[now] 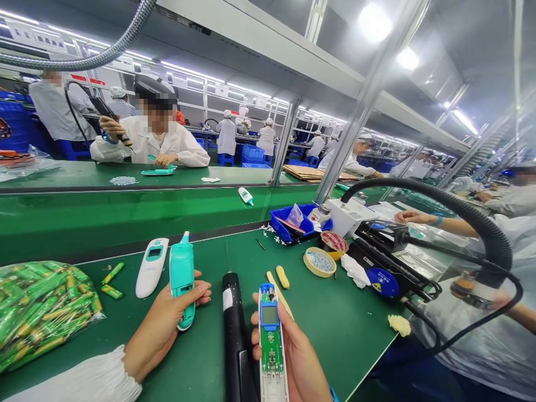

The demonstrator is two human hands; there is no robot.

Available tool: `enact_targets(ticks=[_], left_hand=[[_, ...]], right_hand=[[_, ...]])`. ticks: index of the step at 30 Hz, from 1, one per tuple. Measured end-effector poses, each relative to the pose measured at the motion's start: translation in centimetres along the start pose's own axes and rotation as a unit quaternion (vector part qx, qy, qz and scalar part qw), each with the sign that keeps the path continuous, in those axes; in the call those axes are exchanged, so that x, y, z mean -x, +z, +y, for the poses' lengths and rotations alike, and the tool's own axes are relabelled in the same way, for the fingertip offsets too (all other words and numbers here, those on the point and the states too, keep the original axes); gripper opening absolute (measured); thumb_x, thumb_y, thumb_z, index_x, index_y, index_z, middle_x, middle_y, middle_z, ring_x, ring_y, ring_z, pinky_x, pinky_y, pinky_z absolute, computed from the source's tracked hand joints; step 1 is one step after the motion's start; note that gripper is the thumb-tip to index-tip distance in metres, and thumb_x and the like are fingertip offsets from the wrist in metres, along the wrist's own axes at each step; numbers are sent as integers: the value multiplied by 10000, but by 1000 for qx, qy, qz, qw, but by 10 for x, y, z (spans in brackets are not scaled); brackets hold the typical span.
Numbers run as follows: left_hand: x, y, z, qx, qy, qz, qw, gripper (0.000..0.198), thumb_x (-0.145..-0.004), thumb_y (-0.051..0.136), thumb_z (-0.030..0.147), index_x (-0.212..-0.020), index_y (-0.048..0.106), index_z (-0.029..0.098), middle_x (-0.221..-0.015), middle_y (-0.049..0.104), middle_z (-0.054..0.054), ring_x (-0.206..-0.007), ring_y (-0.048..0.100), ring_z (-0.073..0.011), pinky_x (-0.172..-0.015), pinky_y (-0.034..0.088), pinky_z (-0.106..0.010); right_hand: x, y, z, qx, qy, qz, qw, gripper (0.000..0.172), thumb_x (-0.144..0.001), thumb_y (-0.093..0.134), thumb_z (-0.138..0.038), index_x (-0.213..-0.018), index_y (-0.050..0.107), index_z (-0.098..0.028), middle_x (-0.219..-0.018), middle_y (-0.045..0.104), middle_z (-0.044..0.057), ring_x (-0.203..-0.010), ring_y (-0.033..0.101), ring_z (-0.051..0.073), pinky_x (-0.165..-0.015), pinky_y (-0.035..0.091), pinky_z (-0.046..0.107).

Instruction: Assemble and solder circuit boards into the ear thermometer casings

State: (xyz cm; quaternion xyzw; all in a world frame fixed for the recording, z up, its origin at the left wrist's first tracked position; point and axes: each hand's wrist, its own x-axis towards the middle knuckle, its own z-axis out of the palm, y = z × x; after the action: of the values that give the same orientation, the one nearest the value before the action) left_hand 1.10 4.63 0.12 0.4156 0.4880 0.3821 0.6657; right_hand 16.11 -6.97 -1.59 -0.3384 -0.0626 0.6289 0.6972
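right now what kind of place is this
Most likely an electronics assembly line in a factory. The left hand grips a teal plastic thermometer casing, the right hand a white housing with a bare green circuit board, and people in white coats and caps work along a green conveyor belt.

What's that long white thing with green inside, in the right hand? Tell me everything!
It is a long white plastic shell, open on top, with a green circuit board inside. Near its far end sits a small grey screen in a blue frame. The right hand cradles it from below, face up, pointing away. A black tool lies just left of it.
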Motion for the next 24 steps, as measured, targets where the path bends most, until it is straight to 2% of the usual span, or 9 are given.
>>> enact_targets(ticks=[10,15,24], left_hand=[[-1,-1,-2,-3,4,-1,1000,460,-619,745,283,-1004,525,164,-709,670,-4,-711,647,-166,-669,522,-228],[-1,0,-1,-7,3,-3,1000,440,-639,732,274,-1007,519,161,-718,665,-6,-722,646,-166,-677,522,-232],[1,0,-1,-8,10,2,1000,511,-573,773,317,-997,532,164,-779,691,-31,-709,648,-173,-667,517,-247]], right_hand=[[2,-1,1,5,-13,-26,1000,518,-715,707,-423,-1098,593,-93,-774,620,77,-593,536,141,-523,449,227],[3,-1,3,14,-20,-18,1000,505,-702,718,-415,-1075,604,-94,-781,625,78,-596,538,142,-524,446,225],[3,0,-1,40,-23,-20,999,503,-721,690,-447,-1078,599,-106,-808,624,77,-607,535,145,-567,447,241]])
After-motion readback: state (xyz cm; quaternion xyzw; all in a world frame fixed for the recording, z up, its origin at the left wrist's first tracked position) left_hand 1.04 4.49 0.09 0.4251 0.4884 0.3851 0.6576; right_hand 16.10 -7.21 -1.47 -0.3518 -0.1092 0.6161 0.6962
